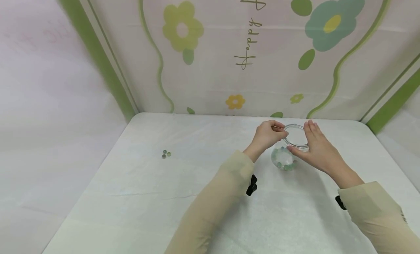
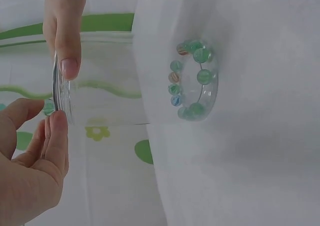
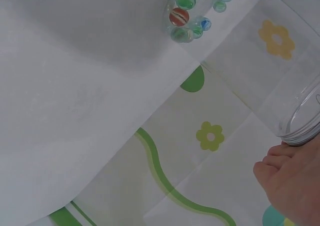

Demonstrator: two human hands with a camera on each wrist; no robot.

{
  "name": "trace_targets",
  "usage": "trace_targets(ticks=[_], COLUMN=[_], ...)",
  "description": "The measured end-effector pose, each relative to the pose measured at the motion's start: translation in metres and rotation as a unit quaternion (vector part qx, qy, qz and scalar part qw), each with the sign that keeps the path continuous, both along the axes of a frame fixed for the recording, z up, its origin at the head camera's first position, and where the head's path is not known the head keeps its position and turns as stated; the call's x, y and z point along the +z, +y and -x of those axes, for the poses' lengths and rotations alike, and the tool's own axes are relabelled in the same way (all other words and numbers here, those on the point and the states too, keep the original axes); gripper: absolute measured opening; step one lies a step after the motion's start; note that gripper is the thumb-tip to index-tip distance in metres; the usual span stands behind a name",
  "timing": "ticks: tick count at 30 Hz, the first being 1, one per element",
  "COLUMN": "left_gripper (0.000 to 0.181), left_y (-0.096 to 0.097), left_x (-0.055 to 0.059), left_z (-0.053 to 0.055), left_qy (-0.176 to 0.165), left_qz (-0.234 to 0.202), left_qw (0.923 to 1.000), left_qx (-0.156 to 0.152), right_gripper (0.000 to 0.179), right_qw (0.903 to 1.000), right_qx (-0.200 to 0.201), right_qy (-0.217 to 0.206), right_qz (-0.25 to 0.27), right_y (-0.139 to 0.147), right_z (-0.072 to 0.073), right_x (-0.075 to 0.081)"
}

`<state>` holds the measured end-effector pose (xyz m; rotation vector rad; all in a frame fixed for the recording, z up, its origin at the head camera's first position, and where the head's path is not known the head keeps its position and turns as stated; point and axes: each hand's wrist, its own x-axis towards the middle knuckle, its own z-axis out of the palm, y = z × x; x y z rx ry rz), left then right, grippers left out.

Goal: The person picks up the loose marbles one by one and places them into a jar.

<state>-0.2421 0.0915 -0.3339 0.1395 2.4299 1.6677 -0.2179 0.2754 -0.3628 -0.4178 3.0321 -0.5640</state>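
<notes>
A tall clear jar (image 2: 107, 103) stands upright on the table, and a ring of green, blue and reddish-brown marbles (image 2: 204, 77) lies round its bottom. At the mouth, my left hand (image 1: 269, 134) pinches a green marble (image 2: 48, 107) between thumb and fingers, close to the rim (image 1: 296, 146). My right hand (image 1: 319, 151) grips the jar near its top from the right, thumb on the near side and fingers on the far side. In the right wrist view only part of that hand (image 3: 295, 173) shows beside the rim.
Three loose marbles (image 1: 166, 154) lie on the left part of the white-covered table (image 1: 137, 203). A flower-printed curtain (image 1: 213, 75) hangs behind the far edge, close beyond the jar. White sheets with green bands (image 1: 98, 57) stand at both sides.
</notes>
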Motion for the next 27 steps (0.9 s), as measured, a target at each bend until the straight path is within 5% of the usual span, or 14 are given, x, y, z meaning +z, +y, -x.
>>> trace_targets(ticks=[12, 27], left_gripper=[0.023, 0.035], left_y=[-0.014, -0.11], left_x=[-0.011, -0.024], left_z=[0.007, 0.026], left_qy=[-0.07, -0.153], left_qz=[-0.133, -0.11], left_qw=[0.9886, 0.9819], left_qx=[-0.001, 0.011], right_gripper=[0.105, 0.104], right_qw=[0.9999, 0.9999], right_qx=[-0.001, 0.007], right_qy=[0.007, 0.009], right_qz=[-0.01, -0.009], right_y=[0.0, 0.001], right_z=[0.0, -0.001], right_x=[0.0, 0.0])
